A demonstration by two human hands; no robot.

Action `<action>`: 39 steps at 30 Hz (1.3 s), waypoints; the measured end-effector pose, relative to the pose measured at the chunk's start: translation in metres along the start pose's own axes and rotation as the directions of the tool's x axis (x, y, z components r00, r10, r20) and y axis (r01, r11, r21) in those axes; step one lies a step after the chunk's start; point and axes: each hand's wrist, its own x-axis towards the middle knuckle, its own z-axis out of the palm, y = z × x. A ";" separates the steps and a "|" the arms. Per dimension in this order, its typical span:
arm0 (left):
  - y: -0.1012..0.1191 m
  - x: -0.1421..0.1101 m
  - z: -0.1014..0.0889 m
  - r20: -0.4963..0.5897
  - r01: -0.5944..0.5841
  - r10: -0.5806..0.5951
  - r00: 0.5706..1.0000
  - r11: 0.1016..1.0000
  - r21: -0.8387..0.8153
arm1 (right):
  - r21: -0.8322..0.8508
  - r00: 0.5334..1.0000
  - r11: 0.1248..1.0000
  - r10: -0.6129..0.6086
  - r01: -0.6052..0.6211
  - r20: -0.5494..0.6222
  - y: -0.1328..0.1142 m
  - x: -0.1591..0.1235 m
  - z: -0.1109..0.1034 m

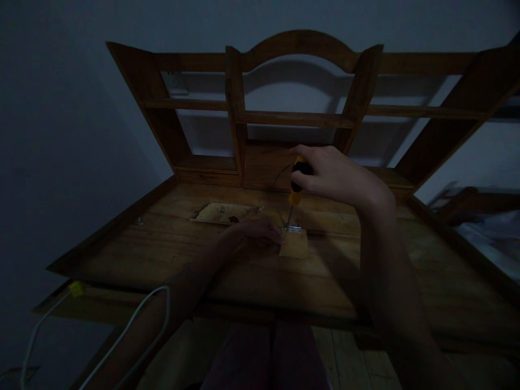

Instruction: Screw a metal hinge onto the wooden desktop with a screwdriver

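Observation:
My right hand (pixel 319 170) is wrapped around the yellow-and-black handle of a screwdriver (pixel 296 196). The screwdriver stands nearly upright, its thin shaft pointing down at a small metal hinge (pixel 293 229). That hinge lies along the far edge of a small square wooden board (pixel 294 245) on the desk. From the left, my left hand (pixel 262 232) has its fingertips closed together against the board's left edge, close to the screwdriver tip. Dim light hides whether a screw sits under the tip.
The wooden desk (pixel 179 241) has a shelf unit (pixel 296 119) along its back. A torn, stained strip (pixel 225 213) lies left of the hinge. Small pieces (pixel 140 221) sit farther left. A white cable (pixel 166 309) loops by my left forearm, near a yellow object (pixel 76 288).

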 end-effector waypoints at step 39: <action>0.002 -0.002 0.003 -0.017 -0.004 0.004 1.000 1.000 -0.001 | -0.017 0.999 1.000 -0.019 0.019 -0.030 0.005 0.003 0.010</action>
